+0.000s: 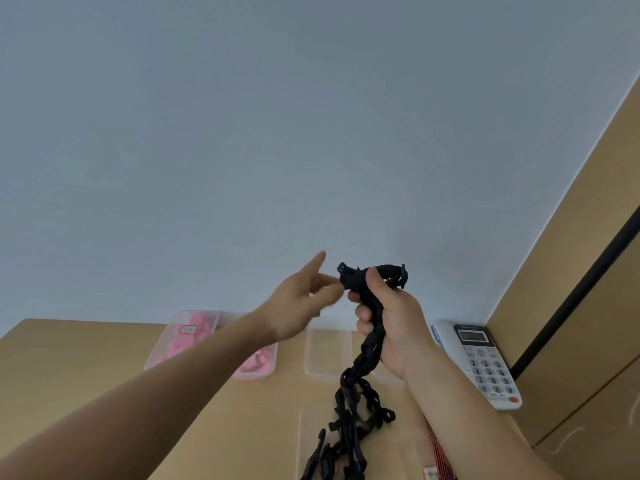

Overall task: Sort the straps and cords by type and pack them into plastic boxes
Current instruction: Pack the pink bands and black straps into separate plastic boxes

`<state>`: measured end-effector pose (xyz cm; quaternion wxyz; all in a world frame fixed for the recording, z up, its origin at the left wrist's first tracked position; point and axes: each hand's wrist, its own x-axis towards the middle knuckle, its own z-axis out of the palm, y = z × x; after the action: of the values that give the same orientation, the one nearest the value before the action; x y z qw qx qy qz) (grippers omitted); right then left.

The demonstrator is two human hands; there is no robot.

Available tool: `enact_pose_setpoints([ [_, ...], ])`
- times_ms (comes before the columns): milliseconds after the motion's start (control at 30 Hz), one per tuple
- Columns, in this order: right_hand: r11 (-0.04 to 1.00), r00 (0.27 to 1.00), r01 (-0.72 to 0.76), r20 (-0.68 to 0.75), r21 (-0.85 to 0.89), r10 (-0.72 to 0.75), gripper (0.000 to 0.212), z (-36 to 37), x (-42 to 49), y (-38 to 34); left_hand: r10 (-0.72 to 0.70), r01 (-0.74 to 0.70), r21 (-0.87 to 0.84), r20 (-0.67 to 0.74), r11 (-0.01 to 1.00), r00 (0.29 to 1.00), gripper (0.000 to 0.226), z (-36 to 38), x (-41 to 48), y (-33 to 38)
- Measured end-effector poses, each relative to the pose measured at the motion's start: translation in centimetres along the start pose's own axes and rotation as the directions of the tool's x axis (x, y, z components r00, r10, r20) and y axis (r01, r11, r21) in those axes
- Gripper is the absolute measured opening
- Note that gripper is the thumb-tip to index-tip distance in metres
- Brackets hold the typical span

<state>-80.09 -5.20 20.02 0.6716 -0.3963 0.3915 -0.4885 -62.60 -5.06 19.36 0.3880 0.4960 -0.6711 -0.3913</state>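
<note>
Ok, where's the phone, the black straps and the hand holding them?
phone (485, 367): head view, on its keypad.
black straps (355, 370): head view, twisted part under the hand.
right hand (393, 317): head view, its middle.

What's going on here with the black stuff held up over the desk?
A person is sorting straps at a desk. The right hand grips a bundle of black straps, its tail trailing down to the desk; the open left hand reaches for its top end. Pink straps already lie in a plastic box behind; the clear box beside looks empty.
</note>
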Motion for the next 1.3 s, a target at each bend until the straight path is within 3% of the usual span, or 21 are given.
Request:
enact_pose_setpoints([
  [67, 0.998, 0.997, 0.016, 0.079, -0.058, -0.011, 0.045, 0.0, -0.2, 0.2, -0.064, 0.087, -0.192, 0.125, 0.978, 0.99, 0.051, -0.3, 0.0, 0.5],
  [167, 0.994, 0.993, 0.015, 0.12, -0.11, -0.002, 0.044, 0.2, -0.5, 0.4, 0.024, 0.005, -0.253, 0.113, 0.967, 0.993, 0.031, -0.1, -0.2, 1.2],
  [367, 0.966, 1.0, 0.0, 0.015, -0.259, 0.004, 0.044, 0.4, -0.6, 0.5, 0.068, -0.07, -0.111, -0.021, 0.991, 0.997, 0.021, 0.4, -0.5, 0.4],
  [467, 0.954, 0.999, -0.034, -0.007, -0.299, 0.033, 0.041, 0.2, -0.5, 0.3, 0.159, -0.14, 0.169, -0.107, 0.976, 0.981, 0.024, 0.5, -0.5, 0.3],
  [600, 0.961, 0.998, -0.051, -0.048, -0.273, 0.04, 0.042, 0.1, -0.4, 0.5, 0.375, -0.288, 0.448, -0.117, 0.846, 0.92, 0.025, 0.9, -0.5, 0.2],
  [733, 0.983, 0.995, -0.094, -0.059, -0.159, 0.085, 0.05, 0.4, -0.3, 0.4, 0.638, -0.433, 0.757, 0.027, 0.489, 0.769, 0.035, 1.7, -0.6, -0.4],
  [767, 0.986, 0.994, -0.096, -0.059, -0.138, 0.088, 0.049, 0.4, -0.2, 0.4, 0.669, -0.441, 0.779, 0.038, 0.445, 0.742, 0.035, 1.8, -0.6, -0.6],
  [800, 0.989, 0.995, -0.089, -0.055, -0.117, 0.083, 0.046, 0.3, -0.2, 0.4, 0.669, -0.44, 0.767, 0.018, 0.468, 0.743, 0.036, 2.1, -0.6, -0.6],
  [833, 0.992, 0.997, -0.074, -0.042, -0.099, 0.07, 0.044, 0.1, -0.2, 0.5, 0.62, -0.423, 0.696, -0.042, 0.581, 0.783, 0.041, 2.2, -0.6, -0.4],
  [900, 0.996, 1.0, -0.029, 0.008, -0.079, 0.03, 0.039, -0.1, -0.5, 0.7, 0.353, -0.291, 0.363, -0.117, 0.885, 0.928, 0.067, 1.6, -0.5, 0.3],
  [933, 0.997, 0.999, 0.001, 0.036, -0.079, 0.002, 0.035, -0.2, -0.6, 0.8, 0.182, -0.172, 0.175, -0.044, 0.969, 0.982, 0.08, 1.0, -0.5, 0.8],
  [1000, 0.988, 0.996, 0.078, 0.056, -0.131, -0.072, 0.03, -0.4, -0.6, 0.8, -0.021, 0.027, -0.028, 0.202, 0.999, 0.979, 0.076, -0.4, -0.5, 1.2],
  [1067, 0.961, 0.989, 0.15, 0.051, -0.23, -0.142, 0.034, -0.7, -0.5, 0.7, -0.05, 0.118, -0.144, 0.41, 0.982, 0.911, 0.047, -0.9, -0.8, 1.5],
  [1167, 0.92, 0.976, 0.211, 0.118, -0.331, -0.182, 0.037, -1.2, -0.4, 0.6, -0.038, 0.192, -0.33, 0.42, 0.924, 0.907, 0.033, -0.5, -0.9, 1.6],
  [1300, 0.879, 0.971, 0.232, 0.155, -0.416, -0.182, 0.023, -1.7, -0.5, 0.6, -0.019, 0.167, -0.397, 0.351, 0.903, 0.936, 0.034, -0.5, -0.6, 1.1],
])
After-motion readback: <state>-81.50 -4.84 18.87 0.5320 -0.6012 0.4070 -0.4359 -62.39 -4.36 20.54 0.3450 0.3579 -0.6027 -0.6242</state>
